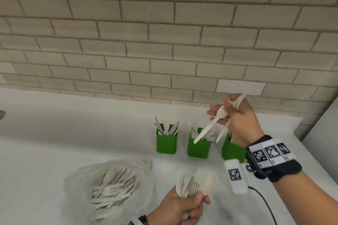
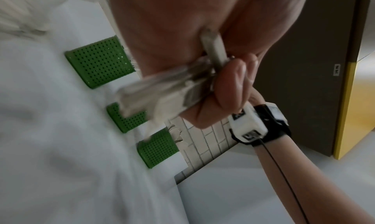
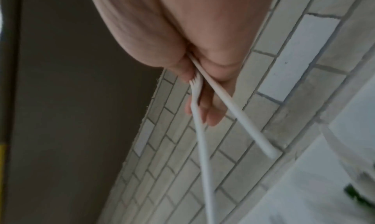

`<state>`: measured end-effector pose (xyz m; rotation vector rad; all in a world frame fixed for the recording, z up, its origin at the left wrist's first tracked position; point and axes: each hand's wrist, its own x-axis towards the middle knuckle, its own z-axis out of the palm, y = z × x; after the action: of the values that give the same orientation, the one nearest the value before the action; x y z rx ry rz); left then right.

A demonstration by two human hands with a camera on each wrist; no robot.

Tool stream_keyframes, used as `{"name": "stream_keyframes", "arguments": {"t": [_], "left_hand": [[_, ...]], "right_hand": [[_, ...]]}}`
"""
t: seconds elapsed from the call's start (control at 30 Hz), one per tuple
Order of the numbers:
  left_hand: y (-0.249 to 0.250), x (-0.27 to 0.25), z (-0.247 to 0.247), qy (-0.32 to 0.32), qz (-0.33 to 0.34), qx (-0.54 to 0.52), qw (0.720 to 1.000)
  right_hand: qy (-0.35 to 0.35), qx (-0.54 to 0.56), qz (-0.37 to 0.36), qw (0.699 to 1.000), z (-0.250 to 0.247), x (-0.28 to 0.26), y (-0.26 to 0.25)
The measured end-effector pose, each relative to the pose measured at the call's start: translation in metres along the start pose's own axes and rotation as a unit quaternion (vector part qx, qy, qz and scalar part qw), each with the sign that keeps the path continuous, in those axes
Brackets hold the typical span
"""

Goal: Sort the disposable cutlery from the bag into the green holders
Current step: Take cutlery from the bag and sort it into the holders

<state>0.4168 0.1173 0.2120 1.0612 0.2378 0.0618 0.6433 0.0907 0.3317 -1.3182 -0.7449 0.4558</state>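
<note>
Three green perforated holders stand in a row on the white counter: left holder (image 1: 166,143), middle holder (image 1: 198,147), right holder (image 1: 232,150), each with white cutlery in it. My right hand (image 1: 236,115) hovers above the middle and right holders and holds two white forks (image 1: 206,129) by their heads, handles pointing down-left. In the right wrist view the two forks (image 3: 205,131) cross under the fingers. My left hand (image 1: 182,206) grips a bunch of spoons and forks (image 1: 197,182) near the front edge. The clear bag (image 1: 109,186) of cutlery lies to its left.
A beige brick wall (image 1: 164,42) backs the counter. A black cable (image 1: 265,204) runs from the right wrist device across the counter. A dark panel with a yellow edge (image 2: 345,99) stands to the right. Something grey (image 1: 1,114) shows at the far left edge.
</note>
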Motion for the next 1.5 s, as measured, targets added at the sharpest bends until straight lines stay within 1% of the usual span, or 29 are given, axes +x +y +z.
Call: {"name": "stream_keyframes", "arguments": {"t": [0.1,0.23,0.3,0.43,0.53,0.67,0.7,0.77,0.8,0.87,0.9,0.93,1.0,1.03,1.1,1.13,1.17,1.2,1.23,1.27,1.33,1.37,1.43,1.5], "left_hand": [[-0.001,-0.001,-0.006,0.009,0.014,0.009,1.0],[-0.004,-0.005,-0.014,0.037,0.031,0.003,0.999],[-0.004,-0.006,-0.017,0.047,0.041,-0.002,0.998],[-0.001,-0.007,-0.023,0.089,0.036,-0.045,0.994],[0.008,-0.007,-0.021,0.119,0.05,-0.064,0.99],[0.02,-0.003,-0.018,0.154,0.074,-0.051,0.984],[0.022,-0.001,-0.017,0.158,0.08,-0.047,0.983],[0.026,0.0,-0.016,0.157,0.083,-0.039,0.983],[0.027,0.001,-0.015,0.155,0.082,-0.035,0.984],[0.029,0.002,-0.013,0.147,0.081,-0.036,0.985],[0.029,0.003,-0.012,0.14,0.079,-0.039,0.986],[0.03,0.005,-0.011,0.133,0.078,-0.043,0.987],[0.029,0.008,-0.007,0.12,0.071,-0.047,0.989],[0.029,0.01,-0.005,0.113,0.069,-0.048,0.99],[0.029,0.013,0.001,0.098,0.066,-0.049,0.992],[0.029,0.014,0.004,0.087,0.069,-0.047,0.993],[0.029,0.016,0.007,0.075,0.072,-0.044,0.994],[0.028,0.017,0.01,0.059,0.074,-0.038,0.995],[0.026,0.018,0.012,0.043,0.075,-0.028,0.996],[0.025,0.019,0.014,0.029,0.073,-0.016,0.997],[0.021,0.021,0.016,0.015,0.063,0.003,0.998],[0.019,0.022,0.017,0.013,0.055,0.007,0.998],[0.017,0.025,0.018,0.014,0.041,0.006,0.999],[0.016,0.028,0.02,0.017,0.035,0.0,0.999]], "right_hand": [[0.055,-0.053,-0.026,0.997,0.003,0.041,0.016],[0.081,-0.1,-0.026,0.991,0.014,0.076,0.052],[0.095,-0.111,-0.021,0.989,0.02,0.085,0.07],[0.129,-0.133,-0.01,0.983,0.028,0.093,0.108],[0.114,-0.142,0.025,0.983,0.03,0.091,0.134],[0.047,-0.214,0.069,0.973,0.034,0.078,0.154],[0.031,-0.217,0.073,0.973,0.036,0.074,0.15],[0.011,-0.173,0.073,0.982,0.035,0.068,0.137],[0.007,-0.159,0.058,0.986,0.034,0.065,0.127],[-0.008,-0.181,-0.018,0.983,0.03,0.054,0.101],[-0.036,-0.198,-0.057,0.978,0.027,0.045,0.087],[-0.084,-0.21,-0.085,0.97,0.026,0.035,0.07],[-0.205,-0.221,-0.121,0.946,0.022,0.007,0.035],[-0.264,-0.227,-0.128,0.929,0.02,-0.008,0.018],[-0.362,-0.269,-0.101,0.887,0.016,-0.035,-0.002],[-0.395,-0.303,-0.086,0.863,0.014,-0.046,-0.006],[-0.409,-0.334,-0.078,0.846,0.011,-0.055,-0.005],[-0.406,-0.35,-0.074,0.841,0.009,-0.062,-0.001],[-0.391,-0.346,-0.064,0.85,0.006,-0.068,0.004],[-0.374,-0.325,-0.046,0.867,0.004,-0.072,0.007],[-0.348,-0.251,0.01,0.903,-0.003,-0.077,0.01],[-0.327,-0.22,0.027,0.919,-0.007,-0.078,0.011],[-0.268,-0.197,0.025,0.943,-0.016,-0.078,0.01],[-0.222,-0.2,0.026,0.954,-0.024,-0.076,0.011]]}}
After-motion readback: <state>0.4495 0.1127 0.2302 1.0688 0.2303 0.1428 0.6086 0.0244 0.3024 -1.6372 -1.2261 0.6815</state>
